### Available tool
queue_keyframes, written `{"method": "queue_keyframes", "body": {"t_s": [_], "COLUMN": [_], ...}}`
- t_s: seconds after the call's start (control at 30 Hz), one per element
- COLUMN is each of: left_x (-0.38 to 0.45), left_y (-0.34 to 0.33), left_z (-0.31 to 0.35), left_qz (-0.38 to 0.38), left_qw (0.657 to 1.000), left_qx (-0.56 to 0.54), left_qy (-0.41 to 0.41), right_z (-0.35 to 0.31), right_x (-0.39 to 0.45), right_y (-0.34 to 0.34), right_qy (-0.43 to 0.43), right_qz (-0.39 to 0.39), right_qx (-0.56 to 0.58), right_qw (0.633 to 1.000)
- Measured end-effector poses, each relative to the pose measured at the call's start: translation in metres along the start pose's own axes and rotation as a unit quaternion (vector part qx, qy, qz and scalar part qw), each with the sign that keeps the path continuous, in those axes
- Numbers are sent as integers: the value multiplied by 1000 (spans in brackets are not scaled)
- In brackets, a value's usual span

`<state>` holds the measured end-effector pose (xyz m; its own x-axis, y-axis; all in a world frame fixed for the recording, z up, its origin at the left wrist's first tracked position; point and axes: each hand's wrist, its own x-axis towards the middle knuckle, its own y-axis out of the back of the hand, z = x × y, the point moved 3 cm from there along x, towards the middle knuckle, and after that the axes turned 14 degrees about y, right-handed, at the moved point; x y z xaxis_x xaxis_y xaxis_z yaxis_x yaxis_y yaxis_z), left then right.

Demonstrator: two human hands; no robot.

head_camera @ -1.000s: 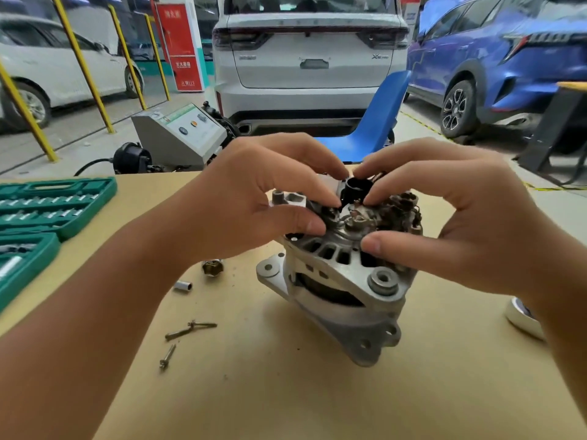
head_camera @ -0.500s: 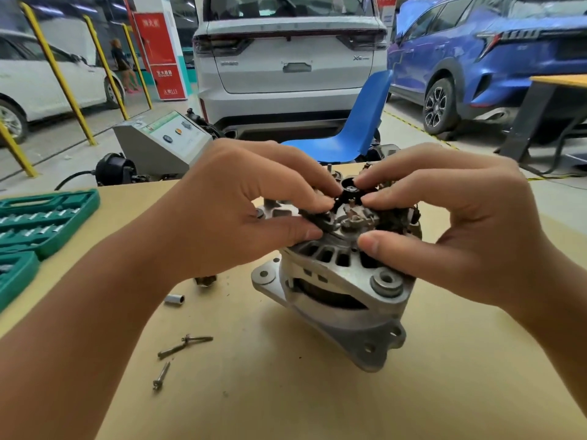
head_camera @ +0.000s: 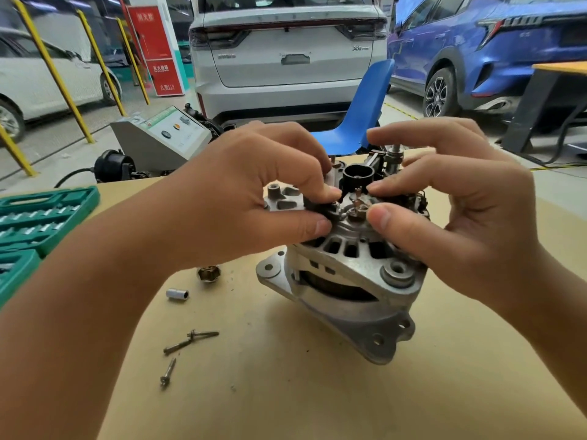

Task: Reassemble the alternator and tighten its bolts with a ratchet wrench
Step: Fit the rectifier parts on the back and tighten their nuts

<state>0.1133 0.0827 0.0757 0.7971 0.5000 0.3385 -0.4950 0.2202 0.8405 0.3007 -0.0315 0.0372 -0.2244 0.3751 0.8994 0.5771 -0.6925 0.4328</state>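
Fingertips [head_camera: 327, 195] of both hands over alternator [head_camera: 349, 281] top, contact unclear.

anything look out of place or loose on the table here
Nothing looks damaged or spilled. The loose parts are three bolts, a small socket and a nut, lying scattered on the table left of the alternator instead of in the green tool case. That suits a job mid-assembly.

Both forearms are bare to the frame edge; left hand [head_camera: 241, 198] and right hand [head_camera: 460, 211] wear nothing.
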Motion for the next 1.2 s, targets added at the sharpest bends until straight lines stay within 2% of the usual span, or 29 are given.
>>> {"method": "queue_keyframes", "body": {"t_s": [0.13,0.2,0.3,0.37,0.47,0.57,0.63,0.7,0.73,0.8,0.87,0.93,1.0,1.07,1.13,1.2], "left_x": [1,-1,-2,-2,-2,-4,-10,-24,-36,-67,-94,-107,-107,-104,-102,-100], "left_y": [-1,-2,-2,-3,-6,1,8,13,13,8,3,3,2,-7,-17,-22], "left_z": [7,7,4,5,6,-2,-14,-31,-42,-63,-74,-79,-80,-80,-81,-83], "left_qz": [-5,-8,-19,-9,-2,32,88,117,102,16,-97,-166,-194,-213,-218,-200], "left_qw": [1000,1000,996,997,998,997,994,984,979,969,948,921,900,885,879,885], "left_qx": [6,-19,-80,-79,-68,-63,-52,-43,-22,23,48,97,150,187,185,180], "left_qy": [-3,5,28,20,6,15,49,129,174,246,301,340,361,370,380,381], "right_z": [-2,1,15,21,27,30,32,34,35,40,49,58,65,71,71,65], "right_x": [-2,-3,-6,-8,-13,-16,-17,-15,-14,-16,-19,-23,-28,-32,-34,-34], "right_y": [-3,-5,-10,-13,-16,-19,-16,-12,-10,-7,-4,-1,1,-1,-5,-10], "right_qy": [-17,-60,-204,-257,-301,-303,-300,-309,-315,-325,-341,-385,-441,-480,-497,-488], "right_qz": [28,76,161,174,183,168,166,180,187,211,249,283,305,291,246,196], "right_qx": [14,59,221,281,303,288,277,259,246,237,257,264,266,264,253,238], "right_qw": [999,994,940,908,886,893,898,897,897,891,869,837,801,784,793,817]}}
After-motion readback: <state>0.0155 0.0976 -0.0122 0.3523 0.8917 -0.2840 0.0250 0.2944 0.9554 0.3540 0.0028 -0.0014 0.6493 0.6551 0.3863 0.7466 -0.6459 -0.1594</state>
